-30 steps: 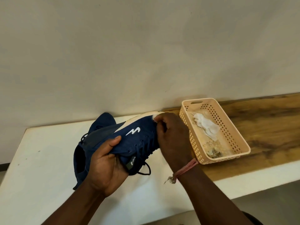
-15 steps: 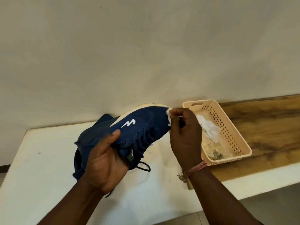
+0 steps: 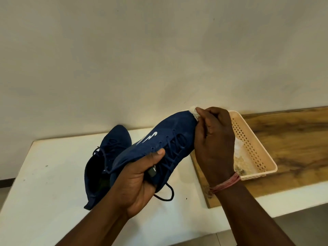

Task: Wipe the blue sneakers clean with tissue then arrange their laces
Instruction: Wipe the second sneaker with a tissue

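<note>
My left hand (image 3: 138, 181) grips a blue sneaker (image 3: 170, 132) around its collar and holds it tilted, toe up and to the right, above the white table (image 3: 44, 183). My right hand (image 3: 214, 139) pinches a small white tissue (image 3: 193, 112) against the toe tip. The tissue is mostly hidden by my fingers. The sneaker's dark laces (image 3: 166, 196) hang loose below my left palm. A second blue sneaker (image 3: 106, 153) lies on the table behind and to the left of the held one, partly covered by it.
A peach plastic basket (image 3: 252, 144) with used tissue and bits of dirt sits on a wooden board (image 3: 292, 142) at the right. A plain wall rises right behind the table. The table's front edge runs near my forearms.
The held sneaker has been raised and its toe tipped higher. My right hand with the tissue has followed from the side of the toe up to its tip.
</note>
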